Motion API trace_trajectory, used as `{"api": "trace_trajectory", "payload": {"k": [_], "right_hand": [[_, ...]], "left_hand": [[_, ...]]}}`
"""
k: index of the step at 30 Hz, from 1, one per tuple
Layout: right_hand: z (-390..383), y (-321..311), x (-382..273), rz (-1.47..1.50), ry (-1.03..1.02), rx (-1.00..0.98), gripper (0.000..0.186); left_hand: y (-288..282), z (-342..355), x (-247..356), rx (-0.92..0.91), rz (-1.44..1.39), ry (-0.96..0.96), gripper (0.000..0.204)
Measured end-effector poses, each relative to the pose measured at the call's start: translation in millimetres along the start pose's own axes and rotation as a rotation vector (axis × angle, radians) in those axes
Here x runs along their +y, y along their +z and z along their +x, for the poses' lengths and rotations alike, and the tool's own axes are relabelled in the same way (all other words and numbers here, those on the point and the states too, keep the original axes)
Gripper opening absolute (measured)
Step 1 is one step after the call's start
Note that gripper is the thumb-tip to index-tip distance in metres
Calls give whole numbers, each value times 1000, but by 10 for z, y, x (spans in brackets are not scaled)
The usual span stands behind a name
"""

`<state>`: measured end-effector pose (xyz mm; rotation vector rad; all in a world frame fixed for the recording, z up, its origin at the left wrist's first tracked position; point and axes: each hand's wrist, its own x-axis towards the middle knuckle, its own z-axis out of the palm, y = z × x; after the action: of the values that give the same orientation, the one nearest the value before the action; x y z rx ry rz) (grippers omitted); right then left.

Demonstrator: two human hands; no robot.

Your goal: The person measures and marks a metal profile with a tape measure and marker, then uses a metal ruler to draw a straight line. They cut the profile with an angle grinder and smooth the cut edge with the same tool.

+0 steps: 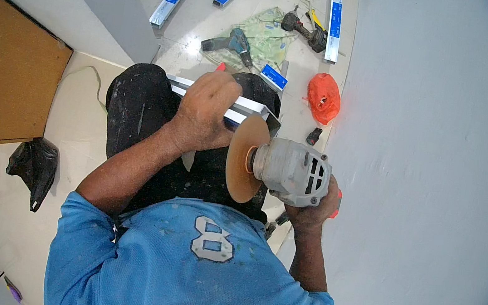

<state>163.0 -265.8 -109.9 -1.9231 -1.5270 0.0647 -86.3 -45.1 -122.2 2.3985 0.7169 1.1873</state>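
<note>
My left hand is closed round a pale metal channel lying across my dark trousered legs. My right hand is closed on a grey angle grinder, mostly under its body, with a bit of red showing past my fingers. The grinder's thin, brown cutting disc stands beside the channel's right end, close to my left hand. Whether the disc touches the metal, I cannot tell.
Ahead on pale tiles lie several metal channels, two drills on a patterned cloth, an orange bag and a battery. A white wall is at right; brown board and black bag at left.
</note>
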Motion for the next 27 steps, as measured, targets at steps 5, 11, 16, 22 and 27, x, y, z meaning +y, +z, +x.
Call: {"api": "trace_trajectory", "payload": {"k": [5, 11, 16, 22, 27], "right_hand": [[71, 37, -52, -45, -71, 59, 61], [47, 101, 23, -46, -2, 22, 62], [28, 129, 50, -80, 53, -15, 62], [30, 184, 56, -10, -11, 49, 60], [8, 274, 78, 2, -57, 122, 60]], "left_hand": [[-13, 1, -24, -12, 4, -7, 62], [-7, 9, -51, 1, 4, 5, 62], [6, 6, -69, 2, -13, 12, 58], [8, 18, -35, 21, -51, -1, 49], [4, 17, -18, 21, -47, 3, 48]]}}
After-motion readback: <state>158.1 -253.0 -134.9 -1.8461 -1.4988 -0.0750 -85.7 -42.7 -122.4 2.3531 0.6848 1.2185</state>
